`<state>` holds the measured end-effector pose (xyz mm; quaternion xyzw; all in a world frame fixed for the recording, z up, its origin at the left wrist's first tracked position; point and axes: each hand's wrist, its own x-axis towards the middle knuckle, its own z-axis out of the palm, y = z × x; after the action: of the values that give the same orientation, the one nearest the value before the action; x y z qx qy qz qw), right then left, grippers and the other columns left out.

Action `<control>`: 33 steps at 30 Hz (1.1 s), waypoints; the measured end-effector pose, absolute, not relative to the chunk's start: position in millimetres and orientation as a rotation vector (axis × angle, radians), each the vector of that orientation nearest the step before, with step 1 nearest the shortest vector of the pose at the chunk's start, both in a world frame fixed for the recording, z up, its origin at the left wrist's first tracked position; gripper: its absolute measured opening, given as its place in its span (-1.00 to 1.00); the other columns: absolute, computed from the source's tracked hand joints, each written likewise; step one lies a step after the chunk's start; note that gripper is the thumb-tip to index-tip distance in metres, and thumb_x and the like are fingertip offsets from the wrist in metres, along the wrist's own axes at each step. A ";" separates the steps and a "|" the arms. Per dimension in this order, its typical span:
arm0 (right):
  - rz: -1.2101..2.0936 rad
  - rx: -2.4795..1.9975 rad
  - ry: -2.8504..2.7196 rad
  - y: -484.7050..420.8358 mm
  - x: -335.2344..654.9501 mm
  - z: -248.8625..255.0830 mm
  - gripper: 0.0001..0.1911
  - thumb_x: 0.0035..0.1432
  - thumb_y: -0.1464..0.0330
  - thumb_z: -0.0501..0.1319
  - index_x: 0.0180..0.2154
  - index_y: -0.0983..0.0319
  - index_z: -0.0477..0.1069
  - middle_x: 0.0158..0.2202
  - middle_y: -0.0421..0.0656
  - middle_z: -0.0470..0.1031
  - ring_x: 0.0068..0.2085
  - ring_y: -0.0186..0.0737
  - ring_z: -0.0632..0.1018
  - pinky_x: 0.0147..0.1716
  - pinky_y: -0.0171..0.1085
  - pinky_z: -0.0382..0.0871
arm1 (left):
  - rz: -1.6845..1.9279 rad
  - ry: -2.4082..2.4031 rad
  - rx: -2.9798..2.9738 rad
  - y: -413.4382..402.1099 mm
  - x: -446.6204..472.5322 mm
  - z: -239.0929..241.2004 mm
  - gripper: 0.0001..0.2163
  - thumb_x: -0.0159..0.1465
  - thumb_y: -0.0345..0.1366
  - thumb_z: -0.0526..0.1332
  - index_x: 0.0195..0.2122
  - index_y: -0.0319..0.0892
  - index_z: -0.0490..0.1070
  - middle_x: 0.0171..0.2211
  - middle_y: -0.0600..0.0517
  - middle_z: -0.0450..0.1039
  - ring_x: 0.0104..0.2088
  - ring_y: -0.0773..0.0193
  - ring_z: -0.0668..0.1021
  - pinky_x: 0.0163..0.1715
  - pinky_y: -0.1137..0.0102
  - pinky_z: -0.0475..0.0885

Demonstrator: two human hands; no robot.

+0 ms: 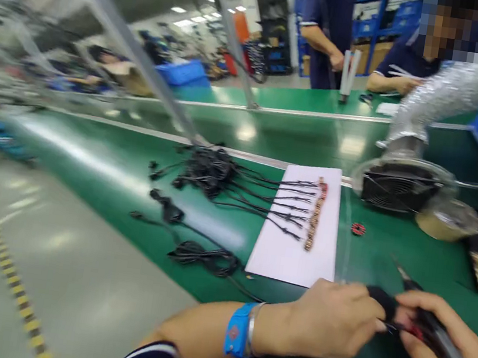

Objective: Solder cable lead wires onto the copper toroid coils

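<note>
My left hand [334,323] has its fingers pinched on a small part with black wire at the near edge of the green bench [131,187]; the part is blurred. A blue wristband [238,330] circles that wrist. My right hand [447,344] is wrapped round a dark pen-like tool [450,348] whose tip [401,276] points away from me. The two hands meet over the small part. Just beyond them lies a white sheet [294,258] with a row of copper coils [316,213] joined to black cables [213,172].
A lone red coil [357,229] lies right of the sheet. A fan with a silver duct [398,186] stands behind it, next to a tape roll [446,220]. Loose black cables [202,254] lie left. Two other people [331,26] work across the conveyor.
</note>
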<state>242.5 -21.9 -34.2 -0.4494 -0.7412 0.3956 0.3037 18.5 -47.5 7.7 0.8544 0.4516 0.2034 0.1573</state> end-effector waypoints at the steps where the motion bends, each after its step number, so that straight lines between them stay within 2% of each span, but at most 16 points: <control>1: 1.065 -1.191 -1.994 -24.2 237.3 -21.8 -0.74 0.15 0.36 0.21 -0.08 0.13 0.30 -0.36 -0.17 0.48 -0.41 -0.26 0.54 -0.46 -0.39 0.44 | 0.601 1.282 2.426 -48.4 17.7 7.2 -0.83 0.36 -0.25 0.08 -0.19 -0.13 0.44 -0.35 0.07 0.47 -0.41 0.30 0.53 -0.54 0.44 0.40; 5: 1.180 -1.163 -1.948 -23.4 222.4 4.9 -0.73 0.13 0.46 0.14 -0.10 0.15 0.27 -0.36 -0.24 0.39 -0.43 -0.37 0.45 -0.42 -0.41 0.38 | 0.651 1.257 2.338 -46.3 14.3 0.2 -0.82 0.37 -0.33 0.05 -0.17 -0.12 0.44 -0.36 0.05 0.45 -0.43 0.28 0.51 -0.47 0.41 0.42; 8: 1.220 -1.161 -1.945 -24.8 222.6 7.1 -0.69 0.13 0.49 0.15 -0.08 0.15 0.26 -0.35 -0.26 0.38 -0.40 -0.39 0.44 -0.39 -0.41 0.35 | 0.668 1.208 2.334 -46.1 13.5 -1.7 -0.82 0.37 -0.33 0.05 -0.14 -0.11 0.44 -0.36 0.05 0.45 -0.46 0.29 0.50 -0.49 0.42 0.40; 14: 1.247 -1.108 -1.976 -28.1 225.2 7.6 -0.67 0.13 0.53 0.16 -0.06 0.16 0.28 -0.35 -0.26 0.40 -0.45 -0.43 0.41 -0.44 -0.43 0.29 | 0.646 1.197 2.365 -47.9 13.3 0.7 -0.83 0.37 -0.35 0.06 -0.15 -0.12 0.43 -0.36 0.05 0.46 -0.45 0.29 0.50 -0.48 0.43 0.40; 19: 1.298 -1.093 -1.986 -26.5 225.9 10.6 -0.68 0.17 0.50 0.16 -0.03 0.16 0.29 -0.34 -0.26 0.43 -0.44 -0.41 0.43 -0.41 -0.42 0.32 | 0.665 1.193 2.394 -46.7 13.0 0.5 -0.84 0.36 -0.36 0.06 -0.14 -0.12 0.43 -0.38 0.06 0.44 -0.48 0.31 0.49 -0.50 0.44 0.38; 27: 1.180 -1.070 -2.062 -28.0 224.0 7.3 -0.68 0.21 0.47 0.16 0.00 0.12 0.31 -0.31 -0.23 0.46 -0.31 -0.34 0.49 -0.27 -0.36 0.35 | 0.652 1.168 2.407 -46.4 14.4 -1.7 -0.85 0.36 -0.36 0.06 -0.19 -0.14 0.42 -0.37 0.05 0.46 -0.43 0.29 0.51 -0.46 0.43 0.39; 30: 1.347 -1.084 -2.004 -27.2 224.5 11.4 -0.56 0.11 0.53 0.17 0.02 0.11 0.26 -0.30 -0.26 0.43 -0.41 -0.39 0.44 -0.39 -0.41 0.32 | 0.677 1.209 2.355 -47.0 14.7 -1.6 -0.85 0.36 -0.34 0.06 -0.20 -0.14 0.42 -0.38 0.06 0.46 -0.44 0.29 0.52 -0.48 0.43 0.38; 33: 1.444 -1.093 -1.966 -27.2 225.3 15.3 -0.50 -0.01 0.59 0.16 -0.01 0.12 0.24 -0.30 -0.27 0.39 -0.41 -0.39 0.43 -0.42 -0.42 0.30 | 0.722 1.219 2.313 -48.2 15.6 -0.9 -0.85 0.36 -0.34 0.07 -0.18 -0.14 0.43 -0.39 0.05 0.45 -0.45 0.31 0.51 -0.48 0.45 0.37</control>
<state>225.3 -27.2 15.3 -0.3978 -0.7153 0.5255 0.2321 15.6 -48.2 -0.9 0.8332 0.4392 0.2600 0.2129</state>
